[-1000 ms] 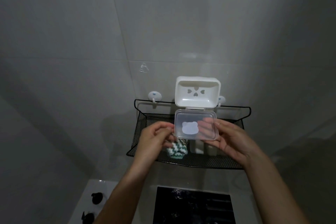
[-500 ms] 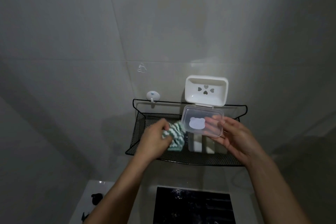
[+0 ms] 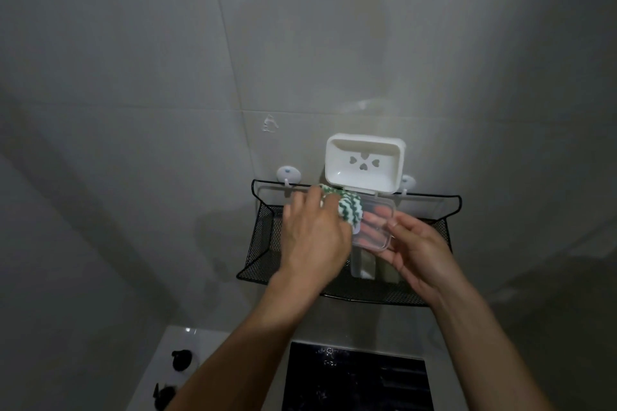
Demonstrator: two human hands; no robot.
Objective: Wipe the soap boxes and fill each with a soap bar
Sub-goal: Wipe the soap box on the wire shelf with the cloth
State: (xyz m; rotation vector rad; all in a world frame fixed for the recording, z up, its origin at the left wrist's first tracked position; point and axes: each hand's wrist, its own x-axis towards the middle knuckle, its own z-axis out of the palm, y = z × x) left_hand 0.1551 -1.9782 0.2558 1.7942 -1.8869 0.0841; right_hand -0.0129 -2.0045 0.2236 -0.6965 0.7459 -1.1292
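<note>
While wiping is under way, well short of the end by the look of things. Left hand (image 3: 312,237) bunched around a green-and-white cloth (image 3: 347,208), pressing it onto the clear lid (image 3: 375,227) of a soap box (image 3: 365,163). Right hand (image 3: 414,248) spread flat beneath that lid, fingers (image 3: 375,222) showing through the plastic, thumb hooked over the near edge. White tray of the box tilted up against the tiled wall (image 3: 133,77), above the back rim of a black mesh shelf (image 3: 263,243), bare inside apart from heart-shaped drain holes. No soap in it yet. Pale blocks (image 3: 362,265) standing in the shelf below the hands, possibly soap bars or another box; too dim and too covered to tell. Judged from this: first box partly wiped, filling not started, any further boxes untouched. Left to do: finishing the lid, wiping the tray, dropping a bar in, then the same for the rest.
</note>
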